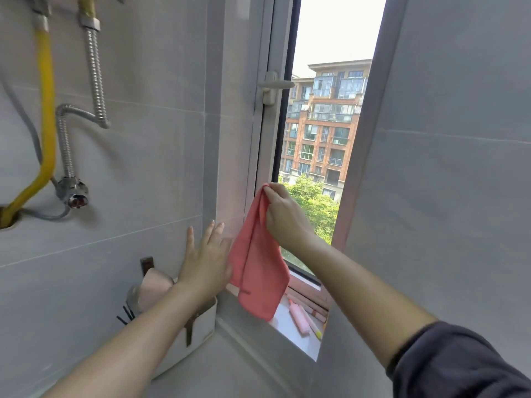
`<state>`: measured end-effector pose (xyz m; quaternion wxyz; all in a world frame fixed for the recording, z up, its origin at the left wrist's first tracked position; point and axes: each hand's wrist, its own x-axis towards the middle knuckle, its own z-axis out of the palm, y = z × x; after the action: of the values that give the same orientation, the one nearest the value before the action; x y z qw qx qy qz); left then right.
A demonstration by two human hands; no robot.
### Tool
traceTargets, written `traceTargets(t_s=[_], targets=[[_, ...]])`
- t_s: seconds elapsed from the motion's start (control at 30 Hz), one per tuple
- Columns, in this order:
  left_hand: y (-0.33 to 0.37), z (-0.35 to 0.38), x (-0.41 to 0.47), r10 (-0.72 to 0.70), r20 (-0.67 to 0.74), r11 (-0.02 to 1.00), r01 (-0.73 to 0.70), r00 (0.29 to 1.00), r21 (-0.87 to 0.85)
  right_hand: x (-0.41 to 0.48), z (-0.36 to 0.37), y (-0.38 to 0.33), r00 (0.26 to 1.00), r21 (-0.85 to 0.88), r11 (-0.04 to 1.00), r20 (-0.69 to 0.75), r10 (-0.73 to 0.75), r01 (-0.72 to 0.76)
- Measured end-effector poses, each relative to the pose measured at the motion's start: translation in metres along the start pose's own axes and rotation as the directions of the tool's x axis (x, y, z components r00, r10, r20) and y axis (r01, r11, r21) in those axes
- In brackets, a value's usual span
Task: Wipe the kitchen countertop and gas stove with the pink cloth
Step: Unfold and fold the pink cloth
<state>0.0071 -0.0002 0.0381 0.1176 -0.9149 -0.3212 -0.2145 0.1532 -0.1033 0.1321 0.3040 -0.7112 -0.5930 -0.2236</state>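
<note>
Pink cloth [258, 271] shown hanging from the right hand [283, 216], which pinches 1 top corner between thumb and curled fingers above the window sill [290, 326]. The left hand [205, 259] is open, its fingers straight and spread, level with the cloth's middle and over the left end of the sill. Whether its edge touches the fabric cannot be told. From the gripping hand the cloth falls straight down, so its long axis is vertical. Its free lower end hangs just above the sill's left end, close to the pink tubes [298, 317] lying on the sill. The fabric is a coral pink, limp and soft, gathered into lengthwise folds near the grip and spreading wider toward the bottom edge. It shows no obvious dirt. Of the 2 hands, the right is the one in control and the left is nearest to the hanging body of the cloth, well placed to catch or bunch it. The countertop [218, 369] lies below the sill and to its left, beside a white container [201, 320] standing against the wall. The gas stove is not in view. By this reading wiping has not begun, and the cloth must next come down from above the sill to the surface below it.
</note>
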Motion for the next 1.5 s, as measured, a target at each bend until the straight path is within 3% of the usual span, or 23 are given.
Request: traceTargets(t_s=[0.13,0.2,0.3,0.53,0.6,0.67,0.77,0.83,0.9,1.03,1.1,1.2,1.27,1.43,1.5], targets=[[0.008,-0.038,-0.014,-0.069,0.127,0.89,0.119,0.989,-0.441,-0.008,-0.044,-0.038,0.999,0.013,0.999,-0.036,-0.032,0.032],[0.011,-0.051,-0.023,-0.069,0.158,0.826,0.146,0.985,-0.544,-0.018,-0.055,-0.051,0.998,0.024,0.999,-0.041,-0.038,0.039],[0.014,-0.069,-0.034,-0.074,0.084,0.781,0.11,0.994,-0.614,-0.03,-0.068,-0.062,0.999,0.042,0.999,-0.035,-0.015,0.017],[0.013,-0.104,-0.042,-0.095,0.271,0.661,0.265,0.958,-0.702,-0.054,-0.094,-0.054,0.966,0.036,0.969,0.1,0.24,-0.244],[0.012,-0.11,-0.044,-0.057,0.275,0.689,0.237,0.96,-0.684,-0.062,-0.096,-0.049,0.944,-0.008,0.954,0.149,0.296,-0.298],[0.012,-0.114,-0.045,0.026,0.303,0.733,0.188,0.953,-0.654,-0.072,-0.099,-0.043,0.947,-0.119,0.964,0.19,0.259,-0.24],[0.01,-0.123,-0.045,0.119,0.309,0.721,0.132,0.943,-0.681,-0.083,-0.101,-0.036,0.914,-0.29,0.956,0.377,0.149,-0.036],[0.009,-0.13,-0.046,0.169,0.289,0.735,0.075,0.942,-0.674,-0.088,-0.103,-0.033,0.858,-0.259,0.966,0.489,0.156,-0.028],[0.009,-0.133,-0.044,0.21,0.309,0.781,0.031,0.928,-0.624,-0.088,-0.105,-0.031,0.821,-0.145,0.983,0.544,0.172,-0.11],[0.013,-0.135,-0.045,0.171,0.357,0.813,0.073,0.918,-0.577,-0.082,-0.108,-0.036,0.834,-0.002,0.987,0.535,0.137,-0.161],[0.014,-0.133,-0.044,0.154,0.365,0.74,0.138,0.918,-0.659,-0.078,-0.106,-0.04,0.85,0.053,0.979,0.507,0.142,-0.196],[0.013,-0.133,-0.045,0.271,0.528,0.61,0.28,0.805,-0.741,-0.072,-0.104,-0.043,0.864,0.142,0.959,0.48,0.151,-0.247],[0.011,-0.131,-0.043,0.268,0.562,0.564,0.345,0.782,-0.75,-0.071,-0.103,-0.04,0.878,0.165,0.947,0.446,0.176,-0.274],[0.012,-0.133,-0.042,0.314,0.563,0.076,0.571,0.764,-0.817,-0.098,-0.077,-0.011,0.822,-0.082,0.934,0.453,0.345,-0.347],[0.011,-0.135,-0.04,0.294,0.579,-0.048,0.617,0.76,-0.785,-0.113,-0.062,-0.003,0.772,-0.069,0.873,0.436,0.462,-0.483]])
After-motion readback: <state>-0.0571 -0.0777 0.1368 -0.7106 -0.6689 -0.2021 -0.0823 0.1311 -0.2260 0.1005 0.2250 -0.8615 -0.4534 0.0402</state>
